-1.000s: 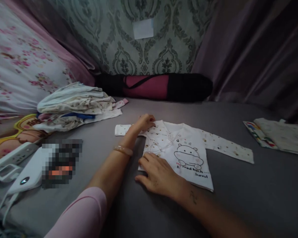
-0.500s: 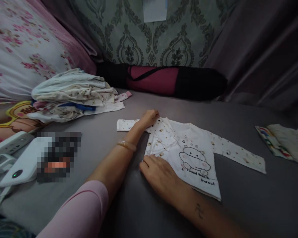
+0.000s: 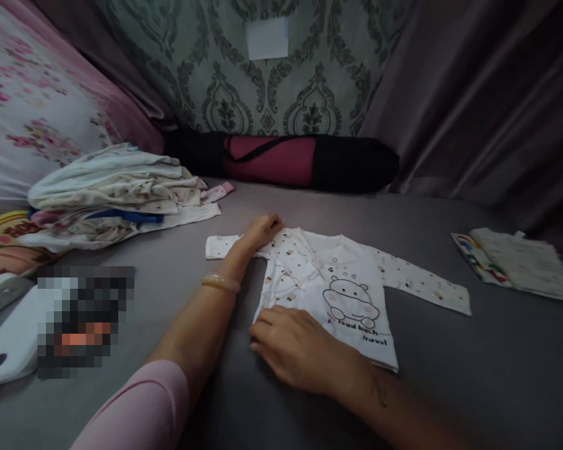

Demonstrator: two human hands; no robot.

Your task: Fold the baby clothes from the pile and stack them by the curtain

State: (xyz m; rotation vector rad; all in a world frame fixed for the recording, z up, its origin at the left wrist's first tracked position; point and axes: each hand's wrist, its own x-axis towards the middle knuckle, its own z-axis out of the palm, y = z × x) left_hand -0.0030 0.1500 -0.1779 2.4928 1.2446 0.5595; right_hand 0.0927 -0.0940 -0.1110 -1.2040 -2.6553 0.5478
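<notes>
A white baby shirt (image 3: 323, 275) lies spread flat on the grey sheet, both sleeves stretched out to the sides. Its front shows a cartoon hippo with lettering below, and the sleeves carry small prints. At the shoulder on the left side, my left hand (image 3: 263, 231) has its fingers pinched on the cloth; its wrist wears a bangle and its forearm crosses the left sleeve. My right hand (image 3: 293, 344) is at the lower left corner of the hem, fingers curled together on the fabric and covering that corner.
A heap of baby clothes (image 3: 117, 194) is at the left, near a white power bank (image 3: 37, 331), a blurred-out dark device (image 3: 87, 325) and a power strip (image 3: 2, 297). Folded clothes (image 3: 525, 259) lie at the right. A black and maroon long bag (image 3: 272, 161) lines the wall.
The camera view has turned a little, so the surroundings sit lower and further left. Both hands keep to the same spots on the shirt, which lies as before.
</notes>
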